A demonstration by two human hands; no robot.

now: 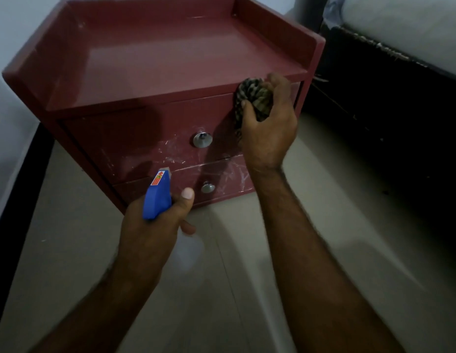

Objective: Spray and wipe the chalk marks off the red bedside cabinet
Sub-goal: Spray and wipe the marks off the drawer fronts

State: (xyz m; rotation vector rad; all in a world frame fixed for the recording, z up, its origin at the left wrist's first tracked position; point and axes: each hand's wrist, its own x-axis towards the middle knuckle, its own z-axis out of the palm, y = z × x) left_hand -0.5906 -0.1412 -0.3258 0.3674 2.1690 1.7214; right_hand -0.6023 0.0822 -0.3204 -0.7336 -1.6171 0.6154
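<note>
The red bedside cabinet (155, 72) stands on the floor with two drawers, each with a round metal knob. White chalk marks (171, 151) streak the lower part of the upper drawer and the lower drawer front. My right hand (269, 128) grips a bunched checked cloth (253, 98) and presses it against the upper drawer's right end. My left hand (155, 225) holds a spray bottle by its blue trigger head (157, 197), nozzle aimed at the drawers; the clear bottle body below the hand is blurred.
A dark bed frame (374, 103) with a white mattress (405, 29) stands close on the cabinet's right. A pale wall with a black skirting strip (20, 205) runs along the left. Light floor tiles (247, 289) lie in front of the cabinet.
</note>
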